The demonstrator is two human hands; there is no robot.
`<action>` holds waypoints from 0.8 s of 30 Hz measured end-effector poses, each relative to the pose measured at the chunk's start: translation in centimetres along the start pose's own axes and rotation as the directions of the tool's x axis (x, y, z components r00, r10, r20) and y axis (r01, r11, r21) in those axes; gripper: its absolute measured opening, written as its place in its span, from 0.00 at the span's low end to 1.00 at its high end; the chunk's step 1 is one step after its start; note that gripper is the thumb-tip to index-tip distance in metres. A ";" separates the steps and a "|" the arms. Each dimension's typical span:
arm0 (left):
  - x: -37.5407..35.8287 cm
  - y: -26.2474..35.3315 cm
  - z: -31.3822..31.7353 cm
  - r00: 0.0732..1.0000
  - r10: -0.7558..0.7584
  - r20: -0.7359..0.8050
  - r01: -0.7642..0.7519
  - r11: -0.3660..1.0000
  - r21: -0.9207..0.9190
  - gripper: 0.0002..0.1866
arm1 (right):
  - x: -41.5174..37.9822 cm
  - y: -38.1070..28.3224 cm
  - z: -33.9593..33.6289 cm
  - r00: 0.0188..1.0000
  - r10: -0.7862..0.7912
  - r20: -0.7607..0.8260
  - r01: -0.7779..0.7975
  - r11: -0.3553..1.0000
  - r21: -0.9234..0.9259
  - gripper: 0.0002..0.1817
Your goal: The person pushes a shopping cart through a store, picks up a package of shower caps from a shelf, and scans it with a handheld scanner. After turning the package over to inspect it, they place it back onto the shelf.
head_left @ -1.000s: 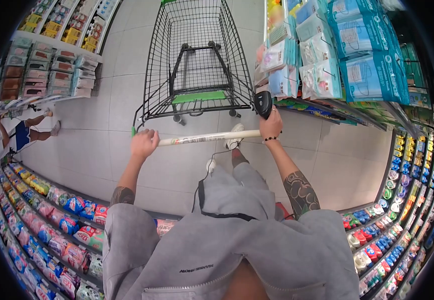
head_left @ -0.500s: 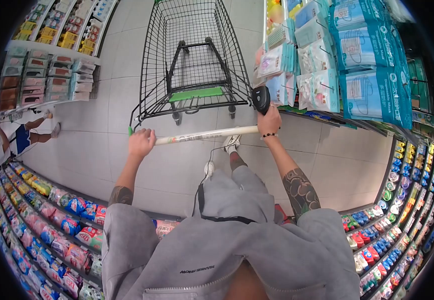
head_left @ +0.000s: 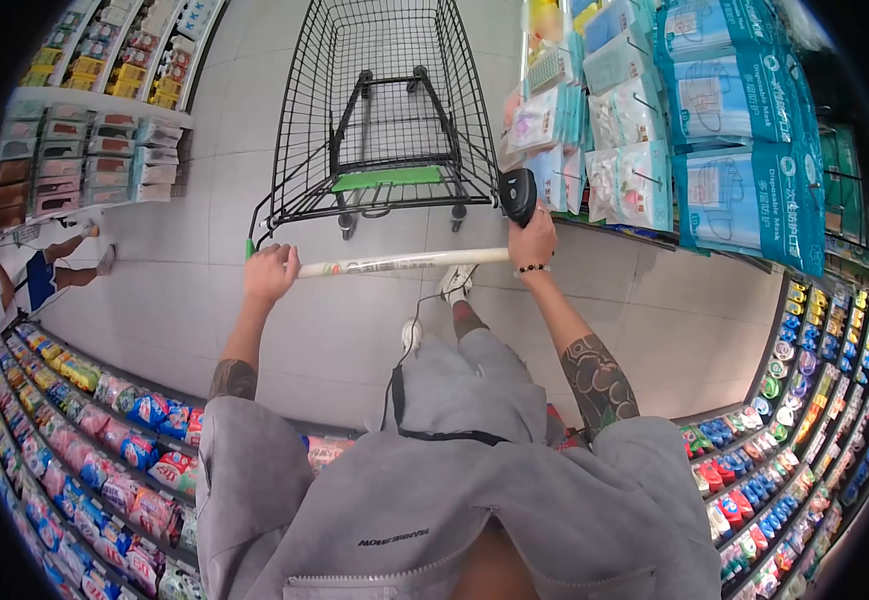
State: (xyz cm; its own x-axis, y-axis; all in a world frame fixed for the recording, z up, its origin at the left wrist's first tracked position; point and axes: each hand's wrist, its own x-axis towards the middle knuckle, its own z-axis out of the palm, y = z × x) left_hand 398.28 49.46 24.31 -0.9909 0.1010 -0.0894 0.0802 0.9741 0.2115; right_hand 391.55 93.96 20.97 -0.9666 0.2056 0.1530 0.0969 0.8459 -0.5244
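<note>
A black wire shopping cart (head_left: 300, 135) with an empty basket stands in front of me, a green strip (head_left: 387, 178) low across its near end. Its white push bar (head_left: 405, 263) runs crosswise before my body. Around the bar's left end my left hand (head_left: 273, 272) is closed, close to a green end piece. My right hand (head_left: 533, 240) grips the other end of the bar, beneath a black plastic fitting (head_left: 519, 195) at the cart's corner. A beaded bracelet (head_left: 533, 268) circles my right wrist.
Packs of disposable masks (head_left: 730, 190) hang at the right, close by the cart. Shelves of bagged goods (head_left: 145, 450) curve along the lower left, and bottles (head_left: 745, 500) fill shelves at lower right. Another person (head_left: 43, 278) is at the far left. Grey floor tiles (head_left: 225, 170) lie around the cart.
The bar and both my hands have shifted slightly left and up in view. Hanging packs at the right have moved a little. Both hands keep their hold on the bar.
</note>
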 end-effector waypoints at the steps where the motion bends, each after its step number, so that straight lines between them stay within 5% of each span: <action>1: 0.2 0.1 0.0 1.000 0.002 -0.004 -0.002 1.000 0.000 0.17 | 0.1 0.0 -0.2 1.000 0.008 0.008 -0.008 1.000 0.008 0.24; 24: -1.5 1.2 0.4 0.998 0.049 0.028 -0.050 0.998 0.047 0.18 | -2.9 1.7 -1.2 0.999 0.029 -0.035 -0.030 0.999 -0.014 0.23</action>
State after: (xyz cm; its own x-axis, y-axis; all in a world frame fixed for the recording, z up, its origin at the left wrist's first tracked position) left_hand 399.93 50.61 24.29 -0.9824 0.1542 -0.1057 0.1350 0.9762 0.1696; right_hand 394.82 95.35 20.61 -0.9545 0.2473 0.1666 0.1291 0.8464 -0.5167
